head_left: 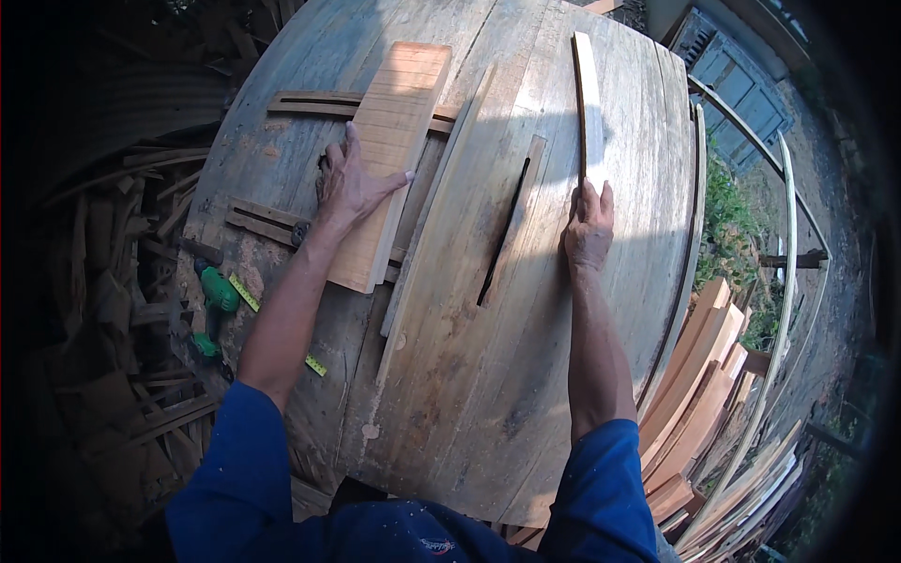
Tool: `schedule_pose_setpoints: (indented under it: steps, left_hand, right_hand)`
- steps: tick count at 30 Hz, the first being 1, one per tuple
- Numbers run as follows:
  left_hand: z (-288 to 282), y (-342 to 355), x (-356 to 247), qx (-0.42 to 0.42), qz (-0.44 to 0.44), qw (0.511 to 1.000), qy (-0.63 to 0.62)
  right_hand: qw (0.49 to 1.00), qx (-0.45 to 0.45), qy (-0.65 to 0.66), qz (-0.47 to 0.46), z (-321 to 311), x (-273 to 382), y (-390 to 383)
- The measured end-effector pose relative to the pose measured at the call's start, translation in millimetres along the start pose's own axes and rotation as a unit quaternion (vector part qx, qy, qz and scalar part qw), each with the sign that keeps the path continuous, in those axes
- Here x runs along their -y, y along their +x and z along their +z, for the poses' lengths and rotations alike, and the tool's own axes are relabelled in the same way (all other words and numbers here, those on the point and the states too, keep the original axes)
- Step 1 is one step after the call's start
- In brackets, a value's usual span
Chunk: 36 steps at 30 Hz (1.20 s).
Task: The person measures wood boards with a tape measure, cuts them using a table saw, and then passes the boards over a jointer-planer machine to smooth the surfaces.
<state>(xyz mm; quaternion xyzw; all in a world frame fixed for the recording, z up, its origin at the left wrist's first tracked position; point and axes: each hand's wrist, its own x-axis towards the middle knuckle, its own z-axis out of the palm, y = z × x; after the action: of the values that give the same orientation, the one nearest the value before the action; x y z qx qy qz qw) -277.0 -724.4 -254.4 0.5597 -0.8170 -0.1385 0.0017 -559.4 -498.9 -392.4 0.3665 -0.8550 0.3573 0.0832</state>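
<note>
My left hand point(353, 188) spans a pale reddish wooden board point(407, 94), thumb at its right edge and fingers at its left edge. The board lies over two slotted wooden pieces point(314, 98). My right hand point(589, 225) grips the lower end of a narrow wooden strip point(587, 94). Between my hands lie thin planks and a short piece with a long dark slot point(533, 174), all on a weathered plank tabletop point(488, 422).
A green power drill point(221, 291) and a yellow measuring tape point(244, 293) are on the left edge. Scrap wood point(141, 281) is heaped beyond it. Stacked boards point(690, 375), plants point(727, 206) and long rails point(786, 235) are at the right.
</note>
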Motion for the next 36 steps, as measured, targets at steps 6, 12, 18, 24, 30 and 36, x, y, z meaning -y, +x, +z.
schedule_pose_setpoints:
  steps: [6,12,18,24,30,36]
  left_hand:
    - [-10,69,44,0.272,-0.060,0.901,-0.331]
    - [16,86,75,0.310,-0.093,0.784,-0.529]
    - [-50,36,77,0.255,-0.085,0.778,-0.568]
    - [-127,-134,137,0.153,-0.016,0.773,-0.616]
    - [-144,-335,231,0.025,0.037,0.878,-0.477]
    - [-97,-448,231,0.230,0.000,0.896,-0.381]
  right_hand:
    - [1.000,0.003,0.024,0.015,-1,-2,-4]
    - [1.000,0.000,0.016,0.016,0,-1,-6]
    - [0.999,-0.010,0.032,0.002,7,-1,2]
    - [0.997,-0.063,0.021,0.038,0,-20,2]
    - [0.984,-0.151,0.022,0.092,-21,-6,-33]
    - [0.981,-0.111,0.036,0.158,-134,-8,-212]
